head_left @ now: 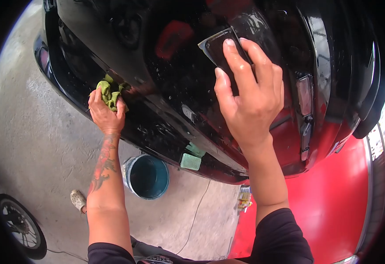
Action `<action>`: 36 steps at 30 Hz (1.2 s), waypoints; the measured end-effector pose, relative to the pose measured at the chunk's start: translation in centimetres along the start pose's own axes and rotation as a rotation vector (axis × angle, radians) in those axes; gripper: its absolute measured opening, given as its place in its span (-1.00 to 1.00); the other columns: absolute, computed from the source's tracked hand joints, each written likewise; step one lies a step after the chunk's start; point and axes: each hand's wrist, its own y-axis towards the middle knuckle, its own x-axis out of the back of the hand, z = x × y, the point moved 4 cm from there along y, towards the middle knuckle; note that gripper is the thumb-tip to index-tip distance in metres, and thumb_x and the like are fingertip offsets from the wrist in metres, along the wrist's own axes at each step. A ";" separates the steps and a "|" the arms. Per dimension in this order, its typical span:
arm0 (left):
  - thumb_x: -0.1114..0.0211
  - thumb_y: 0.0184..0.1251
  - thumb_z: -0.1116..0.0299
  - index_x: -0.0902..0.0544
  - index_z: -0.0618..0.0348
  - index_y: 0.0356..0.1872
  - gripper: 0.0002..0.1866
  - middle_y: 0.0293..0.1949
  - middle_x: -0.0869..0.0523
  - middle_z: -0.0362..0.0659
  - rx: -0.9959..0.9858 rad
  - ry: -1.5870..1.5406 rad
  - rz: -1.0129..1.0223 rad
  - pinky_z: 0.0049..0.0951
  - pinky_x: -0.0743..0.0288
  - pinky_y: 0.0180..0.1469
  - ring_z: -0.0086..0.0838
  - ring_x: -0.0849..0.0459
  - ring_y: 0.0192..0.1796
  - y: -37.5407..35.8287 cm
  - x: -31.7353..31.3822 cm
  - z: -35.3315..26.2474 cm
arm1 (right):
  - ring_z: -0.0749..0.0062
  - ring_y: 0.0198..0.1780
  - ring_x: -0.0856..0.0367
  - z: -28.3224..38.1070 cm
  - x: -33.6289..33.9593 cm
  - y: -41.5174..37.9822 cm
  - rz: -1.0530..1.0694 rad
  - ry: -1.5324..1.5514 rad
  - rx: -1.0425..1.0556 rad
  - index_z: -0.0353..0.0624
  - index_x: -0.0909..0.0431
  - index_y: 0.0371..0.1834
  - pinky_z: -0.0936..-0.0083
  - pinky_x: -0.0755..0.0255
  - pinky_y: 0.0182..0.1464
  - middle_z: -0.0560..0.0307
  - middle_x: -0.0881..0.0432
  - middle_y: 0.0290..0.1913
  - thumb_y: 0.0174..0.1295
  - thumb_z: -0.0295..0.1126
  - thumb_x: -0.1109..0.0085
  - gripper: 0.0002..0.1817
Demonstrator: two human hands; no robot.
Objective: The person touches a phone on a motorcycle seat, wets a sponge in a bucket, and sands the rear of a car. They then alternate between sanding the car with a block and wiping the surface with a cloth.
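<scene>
My right hand (250, 86) presses a dark rectangular sheet, apparently wet sandpaper (219, 46), flat on the glossy black car body (175, 70). Its fingers reach over the sheet, and the thumb lies at the near edge. Toward the lower left of the car, my left hand (105, 112) is closed around a crumpled yellow-green cloth (109, 93) that touches the bumper ledge. A pale green block (190, 161) rests on the bumper between my arms. Water drops and wet patches show on the black paint.
A bucket (133, 178) with a blue-green inside stands on the concrete floor (38, 127) below the bumper. At the lower left are a motorcycle wheel (20, 224) and a foot in a clog (78, 201). A cable (195, 215) crosses the floor. Small packages (245, 201) lie near a red surface (324, 198).
</scene>
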 end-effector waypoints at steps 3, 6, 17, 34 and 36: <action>-0.43 0.31 0.16 -0.42 0.15 0.47 -0.27 0.36 -0.54 0.09 0.000 -0.005 0.007 -0.05 -0.35 0.48 0.02 -0.50 0.43 0.1 -0.1 0.1 | 0.28 -0.09 -0.58 0.7 0.0 -1.8 0.026 -0.020 0.004 0.12 -0.78 0.19 0.38 -0.36 -0.21 0.27 -0.69 0.22 -0.04 -0.41 -0.56 -0.41; -0.43 0.31 0.16 -0.42 0.15 0.48 -0.27 0.36 -0.54 0.09 -0.006 0.002 0.004 -0.05 -0.35 0.49 0.02 -0.50 0.43 0.2 0.0 0.1 | 0.30 -0.09 -0.57 0.6 0.1 -2.3 0.040 -0.051 0.030 0.14 -0.79 0.18 0.37 -0.34 -0.18 0.30 -0.70 0.23 -0.04 -0.40 -0.56 -0.42; -0.44 0.31 0.15 -0.41 0.15 0.48 -0.26 0.37 -0.53 0.09 0.001 0.008 0.021 -0.05 -0.35 0.49 0.02 -0.49 0.44 0.1 -0.1 0.2 | 0.28 -0.07 -0.57 0.4 -0.1 -1.9 0.007 -0.028 -0.005 0.13 -0.76 0.21 0.35 -0.33 -0.14 0.27 -0.68 0.24 0.00 -0.43 -0.53 -0.42; -0.44 0.30 0.13 -0.42 0.14 0.47 -0.26 0.37 -0.53 0.08 0.004 0.003 0.025 -0.04 -0.35 0.49 0.01 -0.50 0.43 0.0 0.1 0.1 | 0.27 -0.16 -0.57 1.6 -1.4 -0.3 -0.001 0.092 -0.026 0.06 -0.73 0.14 0.38 -0.43 -0.26 0.21 -0.64 0.14 -0.05 -0.43 -0.55 -0.43; -0.44 0.30 0.14 -0.42 0.13 0.47 -0.26 0.37 -0.53 0.08 0.002 0.002 0.016 -0.04 -0.35 0.49 0.01 -0.50 0.43 0.1 -0.1 0.2 | 0.29 -0.18 -0.58 2.4 -1.4 -1.6 0.035 0.093 -0.007 0.05 -0.77 0.10 0.42 -0.41 -0.28 0.22 -0.65 0.13 -0.06 -0.44 -0.54 -0.47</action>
